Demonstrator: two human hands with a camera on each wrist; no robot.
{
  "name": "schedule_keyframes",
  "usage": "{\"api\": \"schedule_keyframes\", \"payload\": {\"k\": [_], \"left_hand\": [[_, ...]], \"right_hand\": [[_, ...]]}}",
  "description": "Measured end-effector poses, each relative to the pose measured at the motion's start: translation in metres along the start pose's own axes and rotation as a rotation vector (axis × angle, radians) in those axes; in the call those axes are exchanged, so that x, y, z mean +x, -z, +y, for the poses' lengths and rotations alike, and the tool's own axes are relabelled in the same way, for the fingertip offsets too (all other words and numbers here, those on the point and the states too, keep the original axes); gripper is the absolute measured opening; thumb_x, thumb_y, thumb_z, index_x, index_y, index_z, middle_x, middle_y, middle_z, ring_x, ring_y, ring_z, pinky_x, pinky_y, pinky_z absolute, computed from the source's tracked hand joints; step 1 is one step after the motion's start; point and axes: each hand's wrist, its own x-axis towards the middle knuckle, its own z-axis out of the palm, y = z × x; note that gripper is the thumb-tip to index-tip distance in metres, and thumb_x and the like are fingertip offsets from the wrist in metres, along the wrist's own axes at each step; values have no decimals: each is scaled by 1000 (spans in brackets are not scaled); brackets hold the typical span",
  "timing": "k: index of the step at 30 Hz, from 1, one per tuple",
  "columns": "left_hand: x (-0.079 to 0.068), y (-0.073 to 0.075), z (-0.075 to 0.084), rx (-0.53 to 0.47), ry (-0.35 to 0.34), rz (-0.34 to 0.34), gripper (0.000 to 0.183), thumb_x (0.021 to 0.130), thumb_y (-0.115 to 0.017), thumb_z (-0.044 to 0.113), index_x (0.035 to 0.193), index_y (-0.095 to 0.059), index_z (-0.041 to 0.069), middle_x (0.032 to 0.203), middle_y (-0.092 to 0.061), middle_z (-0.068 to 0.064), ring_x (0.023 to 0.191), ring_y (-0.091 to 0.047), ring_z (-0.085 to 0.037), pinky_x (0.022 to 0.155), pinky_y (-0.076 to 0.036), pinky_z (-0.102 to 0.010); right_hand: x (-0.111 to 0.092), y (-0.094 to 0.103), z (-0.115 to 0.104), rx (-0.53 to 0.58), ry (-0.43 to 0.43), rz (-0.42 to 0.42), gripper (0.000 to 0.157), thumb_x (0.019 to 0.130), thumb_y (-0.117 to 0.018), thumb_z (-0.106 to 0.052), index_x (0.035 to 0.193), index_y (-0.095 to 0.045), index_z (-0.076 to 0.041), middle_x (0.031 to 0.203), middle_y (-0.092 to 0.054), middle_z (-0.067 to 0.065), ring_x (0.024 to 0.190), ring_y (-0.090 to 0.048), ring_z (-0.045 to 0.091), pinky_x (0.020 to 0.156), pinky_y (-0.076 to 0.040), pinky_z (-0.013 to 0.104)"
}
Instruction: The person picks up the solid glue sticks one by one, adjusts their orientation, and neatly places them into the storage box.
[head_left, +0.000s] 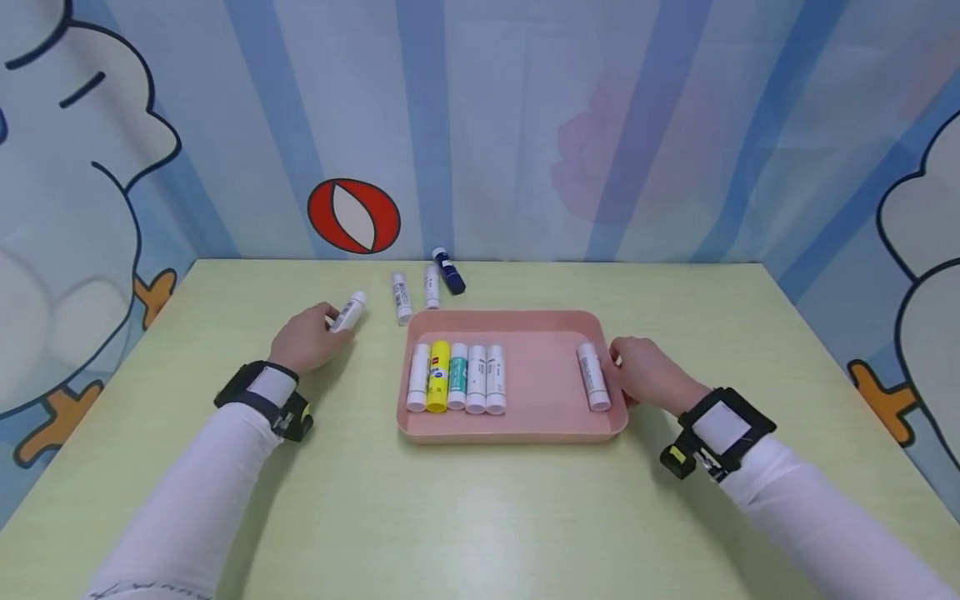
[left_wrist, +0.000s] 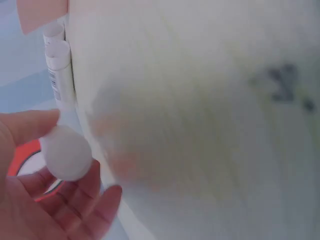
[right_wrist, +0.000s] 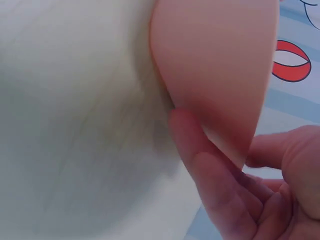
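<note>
A pale table (head_left: 465,517) fills the lower part of the head view. From the lower left corner the left sleeve (head_left: 195,492) slants up toward centre; from the lower right the right sleeve (head_left: 832,517) slants up and inward. Between them, at centre, lies a pink tray (head_left: 540,362), a row of five tubes (head_left: 438,379) at its left and a lone tube (head_left: 593,377) at its right. The right hand (head_left: 648,371) grips the tray's right edge, thumb at the rim and fingers against the outer wall. The left hand (head_left: 307,337), left of centre, holds a white tube (head_left: 348,312) between thumb and fingers, above the table, its far end tilted toward the upper right.
</note>
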Motion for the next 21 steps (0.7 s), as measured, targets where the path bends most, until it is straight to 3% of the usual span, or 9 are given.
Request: {"api": "schedule_keyframes", "payload": {"k": [3,5,10,12,15,17,21], "left_hand": [[-4,1,7,-43,-47,2,48,96,-61,28,130,-47,-4,108,-55,-22,90,-51,-32,72,-42,-36],[-5,1,12,-52,-92,7,47,96,-62,26,129,-48,-3,106,-55,-21,89,-51,-31,71,-43,-35],[-9,3,27,-34,-203,13,44,94,-65,24,128,-52,-1,105,-56,-18,87,-52,-29,69,-46,-35],[-12,4,36,-17,-240,10,44,94,-66,23,129,-53,0,105,-57,-18,88,-53,-29,71,-48,-36],[-20,6,53,20,-299,3,45,93,-67,23,130,-55,1,108,-57,-17,90,-53,-29,75,-50,-37],[-25,6,63,45,-347,-2,46,92,-68,23,131,-56,2,110,-57,-17,92,-54,-29,78,-51,-39],[-35,1,80,98,-451,-15,48,92,-68,26,133,-56,4,117,-57,-16,101,-55,-29,84,-52,-41]], "right_hand": [[-1,5,0,-8,13,2,19,101,-49,-14,96,-55,3,70,-60,9,57,-60,17,52,-47,29],[-1,8,0,-29,38,45,19,100,-52,-15,96,-56,3,69,-60,8,55,-60,17,51,-47,29],[-1,19,-7,-132,147,272,20,96,-60,-15,97,-58,4,65,-59,8,51,-55,18,48,-43,31],[-1,21,-12,-146,195,339,22,96,-60,-16,102,-59,5,75,-63,12,60,-60,23,54,-48,35],[-1,23,-20,-121,258,372,33,98,-59,-20,119,-55,5,105,-64,20,88,-64,32,72,-52,44],[-1,23,-25,-102,306,367,43,98,-58,-22,132,-48,4,125,-55,22,108,-58,36,85,-49,50],[-1,20,-36,-121,416,361,62,96,-63,-23,147,-33,-3,143,-40,20,116,-53,37,90,-47,52]]}}
